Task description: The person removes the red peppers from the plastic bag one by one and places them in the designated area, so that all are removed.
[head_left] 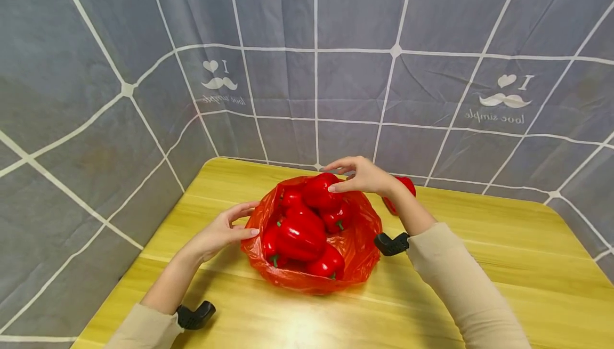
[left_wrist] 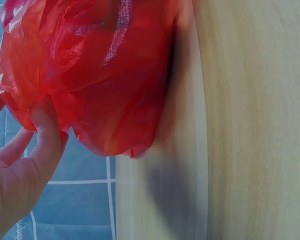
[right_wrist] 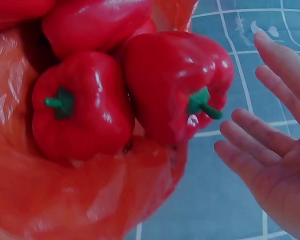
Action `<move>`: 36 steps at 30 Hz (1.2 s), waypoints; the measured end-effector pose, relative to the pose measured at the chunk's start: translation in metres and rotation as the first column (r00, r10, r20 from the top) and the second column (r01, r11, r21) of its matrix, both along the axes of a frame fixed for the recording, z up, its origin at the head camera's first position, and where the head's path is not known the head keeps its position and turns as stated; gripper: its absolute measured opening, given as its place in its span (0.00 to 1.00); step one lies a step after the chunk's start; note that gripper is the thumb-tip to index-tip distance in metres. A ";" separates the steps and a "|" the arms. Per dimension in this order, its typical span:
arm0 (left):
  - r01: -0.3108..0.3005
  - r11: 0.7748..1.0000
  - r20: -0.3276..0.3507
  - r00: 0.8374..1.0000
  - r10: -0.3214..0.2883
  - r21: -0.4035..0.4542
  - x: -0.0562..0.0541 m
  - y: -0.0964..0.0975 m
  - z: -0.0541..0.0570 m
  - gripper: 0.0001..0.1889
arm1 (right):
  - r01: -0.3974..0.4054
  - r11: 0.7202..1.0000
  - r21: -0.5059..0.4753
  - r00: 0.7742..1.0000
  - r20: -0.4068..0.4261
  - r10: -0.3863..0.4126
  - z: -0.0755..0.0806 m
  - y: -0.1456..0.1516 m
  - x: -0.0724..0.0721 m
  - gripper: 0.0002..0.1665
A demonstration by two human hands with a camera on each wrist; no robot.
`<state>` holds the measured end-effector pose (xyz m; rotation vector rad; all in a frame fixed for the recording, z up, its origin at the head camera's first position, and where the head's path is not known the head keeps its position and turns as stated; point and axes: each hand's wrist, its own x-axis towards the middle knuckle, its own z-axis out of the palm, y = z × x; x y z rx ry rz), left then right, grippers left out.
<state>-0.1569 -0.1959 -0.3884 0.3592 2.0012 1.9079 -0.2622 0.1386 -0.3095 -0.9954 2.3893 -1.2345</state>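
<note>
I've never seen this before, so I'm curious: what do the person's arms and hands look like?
The left sleeve and right sleeve are plain beige. A black, bent device juts out beside each. The left hand and right hand show no gloves or rings.

Your head cam looks fwd/down over the wooden tabletop point(head_left: 479, 253). L wrist cam point(head_left: 195, 316), R wrist cam point(head_left: 392, 244): close-ups sharing your red plastic bag point(left_wrist: 110, 100).

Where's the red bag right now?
Low centre in the head view, the red bag sits on the table, left hand at its left side, red peppers inside.
</note>
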 end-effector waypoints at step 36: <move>-0.011 1.000 -0.030 0.999 0.011 0.011 0.000 -0.001 -0.006 0.37 | 0.064 0.998 0.017 0.997 0.034 -0.065 -0.028 -0.022 -0.010 0.24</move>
